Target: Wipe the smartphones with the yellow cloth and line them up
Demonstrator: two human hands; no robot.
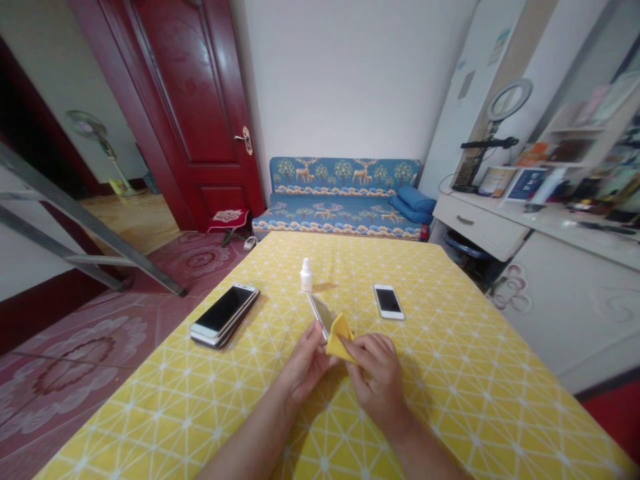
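Observation:
My left hand (309,360) grips a white smartphone (321,313) by its lower end, tilted up above the table. In my right hand (376,373) a yellow cloth (340,337) is pinched between thumb and fingers, pressed against the phone's near end and hiding that part. Just beyond the phone stands a small white bottle (306,277) with a narrow top. To the right a smaller white smartphone (389,302) lies face up. On the left, a stack of smartphones (225,315) rests on the table, the top one white with a dark screen.
The table (440,400) wears a yellow cloth with white lines. Behind it is a blue patterned sofa (345,200). A metal ladder (95,260) and a red door (190,87) are at left. A white cabinet (575,293) with clutter on top stands at right.

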